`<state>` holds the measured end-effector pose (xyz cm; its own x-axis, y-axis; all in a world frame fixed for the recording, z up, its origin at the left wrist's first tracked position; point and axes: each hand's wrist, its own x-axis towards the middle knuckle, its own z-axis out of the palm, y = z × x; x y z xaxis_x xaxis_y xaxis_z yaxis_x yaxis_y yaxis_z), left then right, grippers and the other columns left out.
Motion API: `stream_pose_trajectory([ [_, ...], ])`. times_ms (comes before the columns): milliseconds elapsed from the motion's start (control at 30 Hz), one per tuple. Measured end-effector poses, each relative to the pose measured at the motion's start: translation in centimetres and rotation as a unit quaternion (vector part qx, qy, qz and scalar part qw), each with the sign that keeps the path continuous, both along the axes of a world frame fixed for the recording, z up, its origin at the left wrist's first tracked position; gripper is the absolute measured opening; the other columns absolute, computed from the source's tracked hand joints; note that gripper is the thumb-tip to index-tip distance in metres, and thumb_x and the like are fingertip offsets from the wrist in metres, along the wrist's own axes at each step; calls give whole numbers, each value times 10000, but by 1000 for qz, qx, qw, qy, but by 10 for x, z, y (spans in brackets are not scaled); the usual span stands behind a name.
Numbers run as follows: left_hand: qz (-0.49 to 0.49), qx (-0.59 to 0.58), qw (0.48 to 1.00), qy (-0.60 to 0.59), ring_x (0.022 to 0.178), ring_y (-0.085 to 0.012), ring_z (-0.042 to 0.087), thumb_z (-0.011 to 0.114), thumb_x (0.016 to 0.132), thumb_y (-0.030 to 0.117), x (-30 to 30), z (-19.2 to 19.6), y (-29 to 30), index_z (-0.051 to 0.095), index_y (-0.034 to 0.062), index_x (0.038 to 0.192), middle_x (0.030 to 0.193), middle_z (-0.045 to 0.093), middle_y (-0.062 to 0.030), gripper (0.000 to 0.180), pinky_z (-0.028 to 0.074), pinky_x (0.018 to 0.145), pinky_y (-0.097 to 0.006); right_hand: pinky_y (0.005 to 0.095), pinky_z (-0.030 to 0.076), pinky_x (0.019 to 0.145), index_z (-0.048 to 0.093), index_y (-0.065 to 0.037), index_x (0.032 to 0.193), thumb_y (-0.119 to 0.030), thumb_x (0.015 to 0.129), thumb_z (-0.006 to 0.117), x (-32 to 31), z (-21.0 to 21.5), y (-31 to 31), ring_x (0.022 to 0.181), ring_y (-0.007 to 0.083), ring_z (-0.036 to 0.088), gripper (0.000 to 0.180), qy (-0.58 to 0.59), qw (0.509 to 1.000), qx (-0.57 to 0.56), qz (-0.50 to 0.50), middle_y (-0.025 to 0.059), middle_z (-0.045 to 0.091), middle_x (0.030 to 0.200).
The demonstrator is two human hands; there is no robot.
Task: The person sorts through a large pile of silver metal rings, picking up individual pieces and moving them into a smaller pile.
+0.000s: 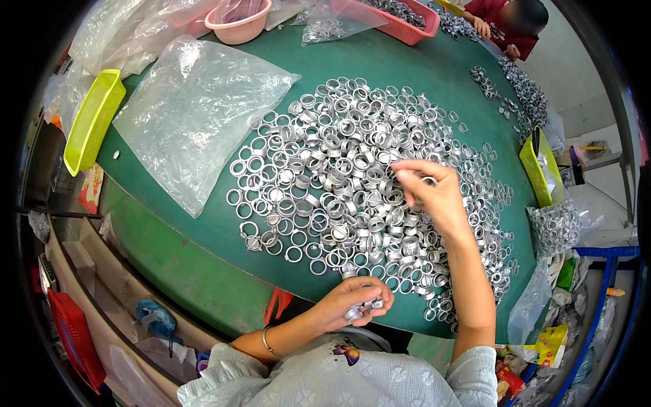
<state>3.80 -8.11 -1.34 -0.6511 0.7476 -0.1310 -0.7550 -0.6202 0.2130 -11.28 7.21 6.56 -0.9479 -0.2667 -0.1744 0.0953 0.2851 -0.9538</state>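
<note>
A broad heap of silver metal rings (359, 169) covers the middle of the green table, some of them with small tabs. Over the right part of the heap, my right hand (437, 197) has thumb and forefinger pinched together at a ring on the pile; their tips are slightly blurred. Close to my body at the table's front edge, my left hand (352, 300) is curled, palm up, around several metal rings (363, 308). The fingers partly hide those rings.
A clear plastic sheet (203, 115) lies left of the heap beside a yellow-green basket (95, 122). Pink tubs (239, 24) stand at the far edge. On the right are another basket (540, 169) and a bag of rings (555, 227). A co-worker (505, 24) sits far right.
</note>
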Motion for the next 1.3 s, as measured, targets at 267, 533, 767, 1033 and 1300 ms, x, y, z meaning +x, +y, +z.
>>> stream_pose_trajectory([
  [267, -7, 19, 1000, -4, 680, -92, 468, 481, 898, 190, -1, 0, -1, 546, 6, 896, 880, 512, -111, 195, 338, 384, -147, 379, 479, 561, 650, -66, 863, -208, 753, 637, 23, 7, -21, 625, 304, 607, 180, 239, 866, 404, 173, 136, 621, 743],
  [533, -8, 38, 999, 1, 675, -90, 455, 475, 900, 177, -1, -3, 0, 548, 5, 897, 889, 510, -115, 187, 335, 391, -145, 322, 451, 566, 650, -20, 854, -136, 756, 643, -8, 18, 13, 566, 210, 589, 152, 143, 927, 348, 13, 129, 607, 651],
  [767, -15, 36, 999, 4, 677, -93, 456, 482, 897, 187, -1, -1, 1, 548, 6, 897, 887, 515, -115, 192, 332, 390, -148, 330, 456, 596, 639, -2, 830, -107, 741, 649, -15, -6, 21, 611, 271, 590, 139, 264, 928, 262, -12, 134, 624, 714],
  [1033, -24, 38, 999, 13, 683, -98, 458, 478, 899, 196, -2, -2, -1, 548, 7, 895, 881, 517, -113, 202, 324, 386, -148, 346, 451, 507, 653, -106, 852, -144, 736, 648, -11, -7, -7, 570, 260, 572, 123, 374, 858, 349, 35, 78, 583, 708],
  [1300, -7, 1, 999, 47, 459, -66, 366, 478, 898, 258, -3, 4, 0, 567, 23, 851, 806, 480, -123, 255, 288, 371, -157, 357, 449, 478, 634, -112, 777, -118, 743, 604, -24, -10, -26, 566, 260, 574, 46, 442, 826, 345, 49, 57, 528, 665],
])
